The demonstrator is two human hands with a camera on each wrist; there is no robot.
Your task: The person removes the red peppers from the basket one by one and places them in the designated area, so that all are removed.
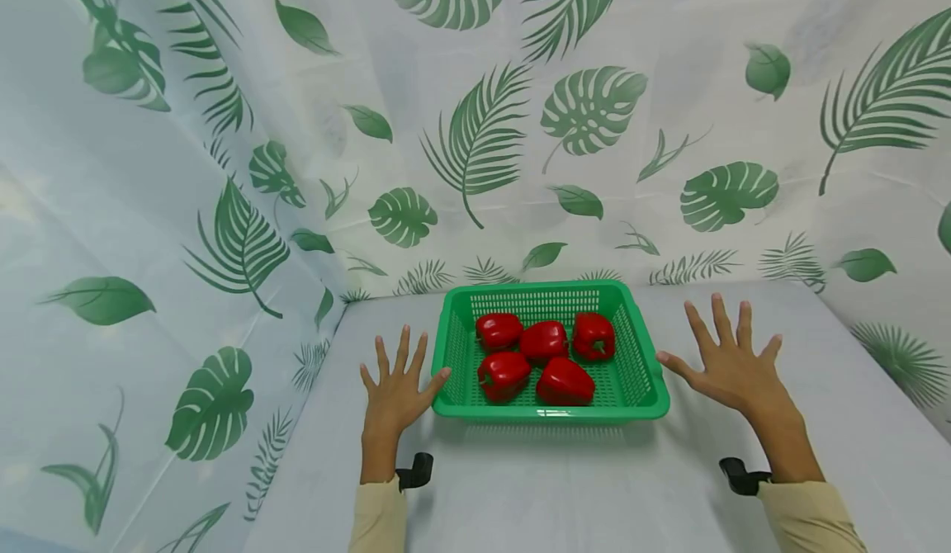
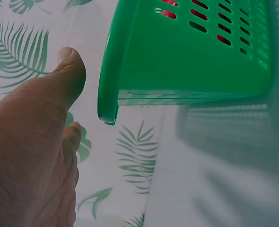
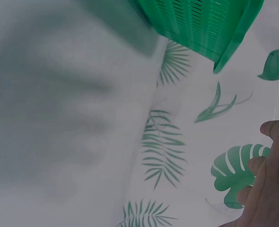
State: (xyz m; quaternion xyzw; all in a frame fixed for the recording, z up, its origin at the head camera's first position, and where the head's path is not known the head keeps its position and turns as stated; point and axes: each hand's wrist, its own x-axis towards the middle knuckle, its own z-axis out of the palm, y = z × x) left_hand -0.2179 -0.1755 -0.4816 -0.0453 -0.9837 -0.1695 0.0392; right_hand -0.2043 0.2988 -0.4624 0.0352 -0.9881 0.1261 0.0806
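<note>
A green plastic basket (image 1: 550,413) with slotted walls stands on the white surface, holding several red bell peppers (image 1: 544,342). Beside its left end is my left hand (image 1: 395,398), palm down with fingers spread and straight. In the left wrist view a gap separates the thumb (image 2: 71,71) from the basket's rim (image 2: 109,90). My right hand (image 1: 731,371) is spread out flat off the basket's right end, its thumb pointing at the rim. The right wrist view has only part of that hand (image 3: 272,179), apart from the basket (image 3: 196,28). Neither hand holds anything.
A white covering (image 1: 550,495) lies under the basket. White sheets with green leaf prints (image 1: 475,140) hang behind it and along the left side. Each wrist wears a black device (image 1: 416,471). Shadows of the hands fall on the covering.
</note>
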